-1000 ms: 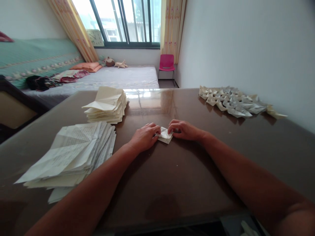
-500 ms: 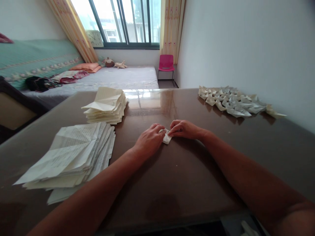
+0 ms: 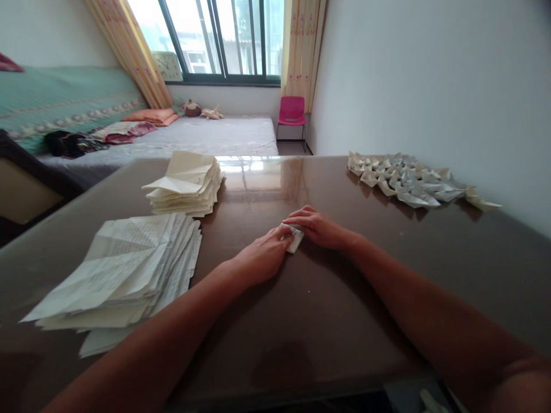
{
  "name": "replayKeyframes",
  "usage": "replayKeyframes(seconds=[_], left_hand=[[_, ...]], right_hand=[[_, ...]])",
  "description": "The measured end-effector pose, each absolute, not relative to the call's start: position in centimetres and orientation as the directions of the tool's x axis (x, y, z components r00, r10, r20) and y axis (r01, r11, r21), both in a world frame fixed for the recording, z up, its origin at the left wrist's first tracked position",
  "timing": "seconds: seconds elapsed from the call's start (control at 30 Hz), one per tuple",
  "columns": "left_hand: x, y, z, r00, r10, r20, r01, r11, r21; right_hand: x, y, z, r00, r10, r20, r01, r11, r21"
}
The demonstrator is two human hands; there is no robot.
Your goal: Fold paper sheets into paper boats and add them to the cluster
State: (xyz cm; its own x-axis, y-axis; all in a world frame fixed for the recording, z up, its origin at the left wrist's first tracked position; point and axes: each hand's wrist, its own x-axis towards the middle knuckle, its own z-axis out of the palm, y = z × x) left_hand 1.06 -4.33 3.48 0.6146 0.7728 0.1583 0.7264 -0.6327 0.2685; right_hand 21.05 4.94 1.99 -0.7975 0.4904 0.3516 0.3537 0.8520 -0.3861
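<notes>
Paper point(image 3: 295, 243), folded into a small flat packet, lies on the table point(image 3: 267, 310) between the hands. Fingers of the left hand point(image 3: 273, 248) press on its left part, and those of the right hand point(image 3: 316, 226) lie over its far edge; I cannot tell whether either pinches it. It looks partly folded, without the raised points of the many boats point(image 3: 408, 179) at far right. Creased sheets lie unfolded atop the near stack point(image 3: 124, 264) and far stack point(image 3: 185, 183) at left.
</notes>
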Motion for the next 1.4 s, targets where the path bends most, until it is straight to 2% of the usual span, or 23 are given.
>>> replayKeyframes(seconds=[0.1, 0.2, 0.3, 0.53, 0.7, 0.93, 1.07, 1.23, 1.4], left_hand=[[0.1, -3.4, 3.8, 0.523, 0.833, 0.182, 0.741, -0.549, 0.387], [-0.7, -2.8, 4.1, 0.541, 0.828, 0.150, 0.736, -0.552, 0.391], [-1.1, -2.6, 4.7, 0.628, 0.773, 0.091, 0.698, -0.611, 0.373], [-1.3, -3.2, 5.8, 0.699, 0.714, 0.036, 0.676, -0.676, 0.293], [-1.2, -3.3, 5.9, 0.685, 0.727, 0.045, 0.687, -0.666, 0.290], [-0.9, -3.9, 6.2, 0.679, 0.734, 0.015, 0.702, -0.655, 0.279], [-0.6, -4.3, 6.3, 0.626, 0.779, -0.021, 0.762, -0.606, 0.226], [-0.1, -4.4, 5.5, 0.682, 0.727, 0.080, 0.715, -0.686, 0.135], [-0.1, -4.2, 5.0, 0.716, 0.691, 0.100, 0.667, -0.720, 0.193]], right_hand=[[20.9, 4.6, 1.8, -0.848, 0.478, 0.229, 0.430, 0.873, -0.230], [21.0, 4.4, 2.0, -0.855, 0.496, 0.149, 0.482, 0.868, -0.124], [21.1, 4.3, 2.3, -0.854, 0.507, 0.119, 0.501, 0.862, -0.077], [21.3, 4.5, 1.9, -0.834, 0.535, 0.132, 0.519, 0.843, -0.138], [21.4, 4.7, 1.8, -0.829, 0.538, 0.154, 0.509, 0.839, -0.191], [21.4, 4.6, 2.1, -0.834, 0.532, 0.146, 0.508, 0.844, -0.170], [21.8, 4.6, 2.5, -0.862, 0.492, 0.121, 0.479, 0.870, -0.121], [23.3, 4.6, 3.2, -0.867, 0.493, 0.074, 0.488, 0.870, -0.071], [23.8, 4.4, 4.2, -0.845, 0.532, 0.061, 0.525, 0.845, -0.100]])
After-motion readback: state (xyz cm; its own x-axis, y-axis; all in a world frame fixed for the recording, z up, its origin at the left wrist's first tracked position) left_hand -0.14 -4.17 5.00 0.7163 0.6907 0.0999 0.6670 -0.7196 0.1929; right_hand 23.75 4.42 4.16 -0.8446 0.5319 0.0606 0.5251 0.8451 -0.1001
